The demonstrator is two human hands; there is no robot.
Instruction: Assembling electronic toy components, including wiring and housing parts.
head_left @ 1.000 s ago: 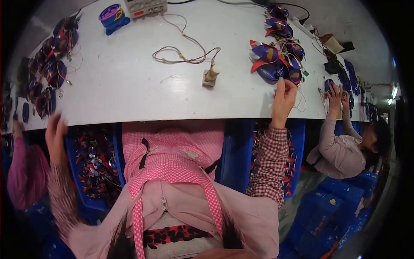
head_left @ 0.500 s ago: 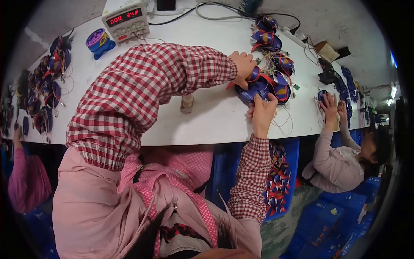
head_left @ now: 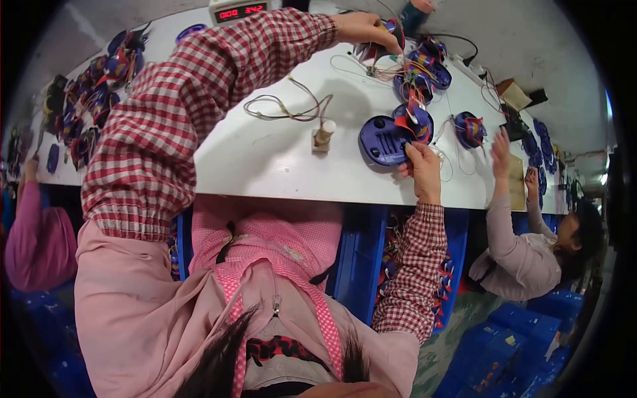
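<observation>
My left hand (head_left: 367,30) reaches far across the white table, its fingers closed round a purple-and-red plastic part (head_left: 373,52) from which thin wires trail. My right hand (head_left: 423,169) grips the lower right edge of a purple oval plastic shell (head_left: 383,151), near the table's front. The shell's slotted face and dark round corner pieces are turned up. Against its upper right lies a purple-and-red wired part (head_left: 418,123). Farther back, more purple wired assemblies (head_left: 424,63) lie in a tangled row. My right fingertips are partly hidden at the shell.
A small beige post on a block (head_left: 322,137) stands mid-table beside a looped cable (head_left: 282,113). A power supply (head_left: 240,11) sits at the back. Wired assemblies (head_left: 99,86) heap at the left; another assembly (head_left: 470,130) lies right, near a co-worker's hand (head_left: 501,154). Blue bins (head_left: 358,265) stand below the table.
My left hand has moved up and away from the shell, with a wired part in it. The right hand stays at the shell, now lower. The view has shifted, bringing the looped cable into sight.
</observation>
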